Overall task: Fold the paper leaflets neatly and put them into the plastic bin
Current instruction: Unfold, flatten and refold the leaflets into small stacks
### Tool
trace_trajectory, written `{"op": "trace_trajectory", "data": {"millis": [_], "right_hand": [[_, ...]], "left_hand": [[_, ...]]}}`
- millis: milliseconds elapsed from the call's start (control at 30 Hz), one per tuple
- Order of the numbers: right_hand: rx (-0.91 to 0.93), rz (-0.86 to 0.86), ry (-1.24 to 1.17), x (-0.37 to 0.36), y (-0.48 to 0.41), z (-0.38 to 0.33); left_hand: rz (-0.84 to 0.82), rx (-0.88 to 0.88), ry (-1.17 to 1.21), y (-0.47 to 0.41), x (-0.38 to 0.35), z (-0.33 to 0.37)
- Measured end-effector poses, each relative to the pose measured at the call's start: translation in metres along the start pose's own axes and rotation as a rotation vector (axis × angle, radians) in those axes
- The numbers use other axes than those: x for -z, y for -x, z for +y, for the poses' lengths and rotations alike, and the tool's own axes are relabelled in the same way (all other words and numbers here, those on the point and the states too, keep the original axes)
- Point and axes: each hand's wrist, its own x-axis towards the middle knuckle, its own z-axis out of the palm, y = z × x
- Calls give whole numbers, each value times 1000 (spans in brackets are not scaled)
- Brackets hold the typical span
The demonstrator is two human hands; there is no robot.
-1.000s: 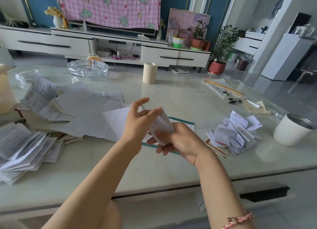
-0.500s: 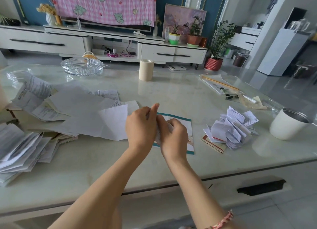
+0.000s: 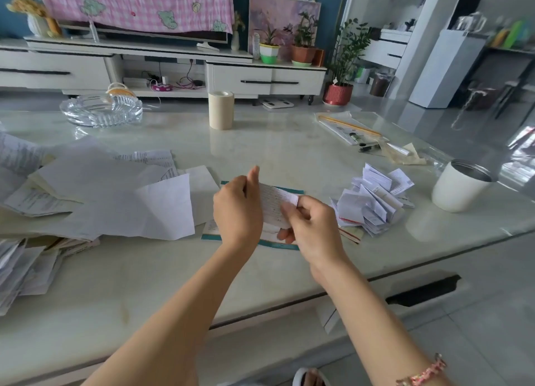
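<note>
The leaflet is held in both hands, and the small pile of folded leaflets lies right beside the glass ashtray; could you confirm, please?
Not quite. In the head view the left hand and right hand do hold the leaflet, but the pile of folded leaflets lies beside the white cup, not the glass ashtray.

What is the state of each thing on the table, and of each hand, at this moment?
Leaflet: partly folded, held in the air.
Left hand: grips its left end.
Right hand: pinches its right end.
Folded leaflets: loose heap, lying right.
Unfolded sheets: spread out, overlapping, left.
White container: upright, top open.
Tape roll: standing on end.
Glass ashtray: upright.
</note>
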Motion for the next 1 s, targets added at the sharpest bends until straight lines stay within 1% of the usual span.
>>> {"op": "trace_trajectory", "data": {"millis": [67, 133, 200, 267, 333, 467, 567, 633, 700, 767, 833, 867, 933, 1000], "right_hand": [[5, 125, 45, 18, -10, 6], [-44, 274, -13, 39, -26, 9], [-83, 370, -67, 58, -43, 10], [-84, 380, 17, 73, -63, 10], [-76, 343, 154, 79, -84, 10], [-71, 289, 419, 74, -130, 11], [-136, 283, 548, 66, -155, 13], [-163, 324, 654, 62, -161, 15], [-118, 429, 723, 61, -156, 14], [-42, 524, 653, 61, -145, 11], [7, 561, 514, 59, -131, 6], [29, 549, 465, 56, -126, 5], [54, 455, 423, 47, -116, 2], [55, 337, 420, 33, -107, -5]], "left_hand": [[-99, -44, -29, 4, -6, -1], [-206, -52, -60, 6, -10, -1], [-278, -53, -155, 9, -13, -4], [-348, -97, -308, 9, -19, -6], [-445, -165, -414, 9, -23, -8], [-708, -313, -641, 7, -24, -18], [-778, -305, -747, 4, -19, -23], [-775, -287, -752, 1, -14, -23], [-757, -265, -720, -4, -7, -22], [-721, -227, -657, -9, 1, -22], [-641, -191, -564, -15, 9, -26], [-572, -176, -503, -19, 11, -28], [-366, -155, -434, -25, 16, -31], [-154, -129, -488, -29, 18, -33]]}}
